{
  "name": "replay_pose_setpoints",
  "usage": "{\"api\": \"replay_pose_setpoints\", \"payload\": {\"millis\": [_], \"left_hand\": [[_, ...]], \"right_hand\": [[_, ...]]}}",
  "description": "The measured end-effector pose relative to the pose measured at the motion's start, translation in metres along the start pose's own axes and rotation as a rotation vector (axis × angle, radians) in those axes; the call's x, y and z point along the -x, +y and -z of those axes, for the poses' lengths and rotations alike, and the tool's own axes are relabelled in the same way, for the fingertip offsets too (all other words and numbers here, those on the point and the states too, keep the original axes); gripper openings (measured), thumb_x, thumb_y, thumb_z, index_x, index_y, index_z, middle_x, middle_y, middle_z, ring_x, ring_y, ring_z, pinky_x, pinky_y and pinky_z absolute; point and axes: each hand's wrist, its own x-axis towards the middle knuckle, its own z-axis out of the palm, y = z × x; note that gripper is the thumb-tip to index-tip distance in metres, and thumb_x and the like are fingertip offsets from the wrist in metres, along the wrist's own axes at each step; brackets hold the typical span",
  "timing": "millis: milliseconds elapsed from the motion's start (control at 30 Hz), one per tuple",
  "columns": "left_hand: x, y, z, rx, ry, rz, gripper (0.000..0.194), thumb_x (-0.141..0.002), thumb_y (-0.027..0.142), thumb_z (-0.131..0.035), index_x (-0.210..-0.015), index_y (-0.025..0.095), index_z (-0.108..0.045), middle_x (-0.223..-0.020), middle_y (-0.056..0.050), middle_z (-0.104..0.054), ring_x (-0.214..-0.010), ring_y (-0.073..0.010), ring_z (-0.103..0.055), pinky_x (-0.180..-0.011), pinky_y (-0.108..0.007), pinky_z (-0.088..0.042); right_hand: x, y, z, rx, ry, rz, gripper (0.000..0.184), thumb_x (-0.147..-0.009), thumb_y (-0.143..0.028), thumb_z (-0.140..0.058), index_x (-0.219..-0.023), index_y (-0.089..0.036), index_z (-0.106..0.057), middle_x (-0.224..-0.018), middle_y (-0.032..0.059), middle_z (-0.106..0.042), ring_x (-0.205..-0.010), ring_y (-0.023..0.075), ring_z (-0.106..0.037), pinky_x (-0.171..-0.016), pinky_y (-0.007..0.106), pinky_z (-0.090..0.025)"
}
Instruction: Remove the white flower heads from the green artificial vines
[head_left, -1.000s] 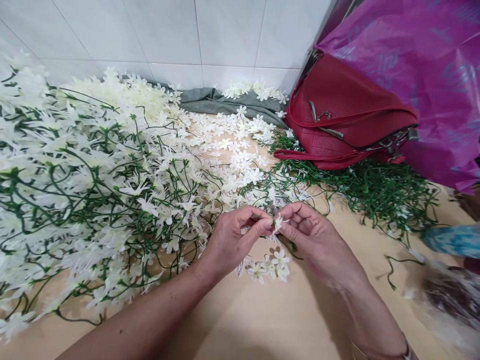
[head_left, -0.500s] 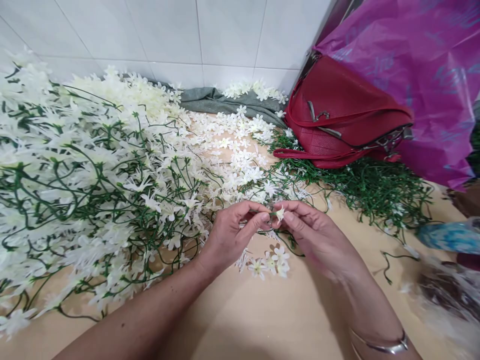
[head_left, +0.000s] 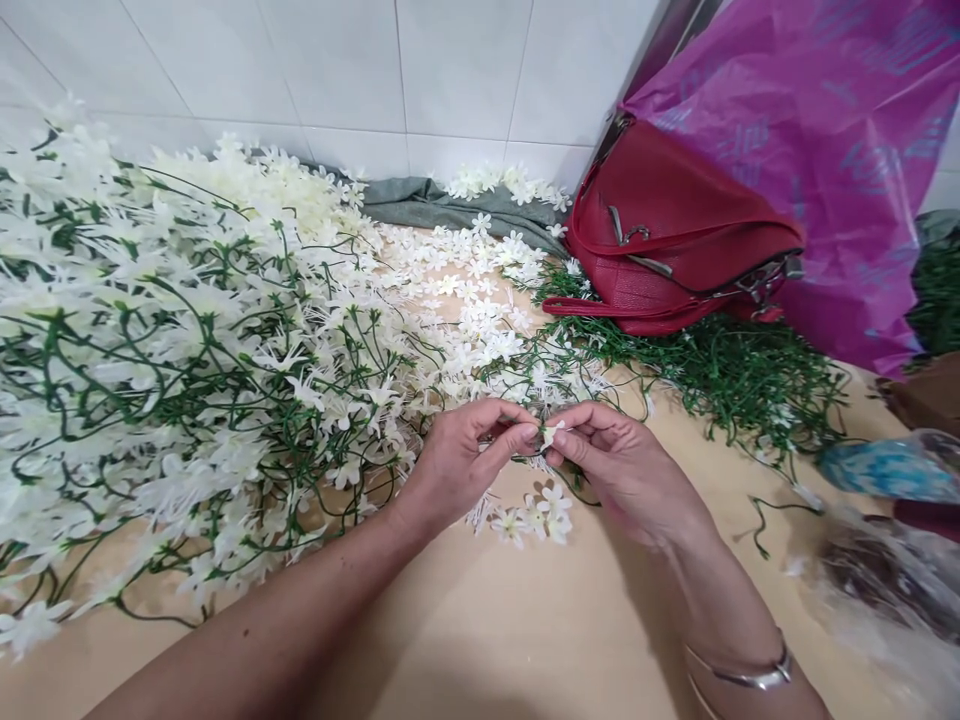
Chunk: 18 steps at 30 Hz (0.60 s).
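My left hand (head_left: pixel 466 455) pinches a green artificial stem close to its tip, between thumb and forefinger. A small white artificial flower (head_left: pixel 553 433) sits at that tip, and my right hand (head_left: pixel 615 460) pinches its petals. The two hands nearly meet above the table. Just below them, several loose white blossoms (head_left: pixel 534 515) lie on the tabletop (head_left: pixel 480 620). To the left spreads a large heap of white flowers on green stems (head_left: pixel 187 350). Loose white petal pieces (head_left: pixel 480 300) are scattered behind my hands.
A red handbag (head_left: pixel 675 230) rests on a pile of green stems (head_left: pixel 735 380) at the right back. Behind it hangs a purple plastic bag (head_left: pixel 840 170). A blue-patterned item (head_left: pixel 877 468) and a clear plastic bag (head_left: pixel 885 590) lie at the right. White tiled wall (head_left: pixel 465 70) closes the back.
The flower has come closer to my left fingertips, with my right hand shifted slightly left. The whole view has moved a little; both hands keep their pinch.
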Motion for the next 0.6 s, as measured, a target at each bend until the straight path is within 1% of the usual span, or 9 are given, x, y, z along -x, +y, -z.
{"api": "replay_pose_setpoints", "payload": {"millis": [100,167,267,433,600], "left_hand": [[0.000,0.002,0.002,-0.055,-0.019,-0.027,0.015,-0.097,0.028,-0.067,-0.095,0.016,-0.074,-0.080,-0.003,-0.076,-0.077,-0.0149,-0.073,-0.075,-0.025,-0.056],[0.000,0.003,0.002,-0.071,-0.031,-0.041,0.014,-0.097,0.028,-0.067,-0.093,0.016,-0.074,-0.080,-0.003,-0.076,-0.076,-0.0142,-0.072,-0.075,-0.025,-0.055],[0.001,0.000,0.002,-0.061,-0.046,-0.029,0.015,-0.098,0.029,-0.066,-0.093,0.016,-0.073,-0.079,-0.003,-0.076,-0.076,-0.0142,-0.072,-0.076,-0.025,-0.055],[0.001,-0.005,0.001,-0.031,-0.053,0.019,0.017,-0.099,0.032,-0.065,-0.094,0.016,-0.072,-0.080,-0.003,-0.077,-0.076,-0.0146,-0.074,-0.075,-0.025,-0.056],[0.002,-0.005,0.000,0.021,-0.045,0.043,0.020,-0.098,0.034,-0.066,-0.096,0.016,-0.072,-0.081,-0.004,-0.078,-0.078,-0.0161,-0.075,-0.076,-0.026,-0.058]], "right_hand": [[0.001,0.002,0.005,0.044,-0.016,-0.003,0.036,-0.067,-0.050,-0.093,-0.075,-0.021,-0.072,-0.059,-0.0012,-0.068,-0.061,0.0141,-0.060,-0.065,0.028,-0.047],[0.001,0.003,0.008,0.093,-0.038,-0.029,0.036,-0.072,-0.051,-0.090,-0.078,-0.021,-0.072,-0.060,-0.0005,-0.069,-0.058,0.0135,-0.057,-0.059,0.027,-0.044],[0.001,0.003,0.009,0.129,-0.058,-0.055,0.037,-0.074,-0.054,-0.088,-0.078,-0.021,-0.070,-0.058,-0.0004,-0.069,-0.053,0.0129,-0.053,-0.053,0.026,-0.039],[0.001,0.002,0.001,0.087,-0.042,-0.009,0.038,-0.070,-0.052,-0.091,-0.074,-0.020,-0.071,-0.057,-0.0002,-0.069,-0.056,0.0138,-0.059,-0.060,0.027,-0.045],[0.001,0.005,-0.001,0.024,-0.028,-0.026,0.034,-0.070,-0.046,-0.093,-0.077,-0.020,-0.072,-0.061,0.0004,-0.072,-0.060,0.0136,-0.063,-0.063,0.026,-0.048]]}}
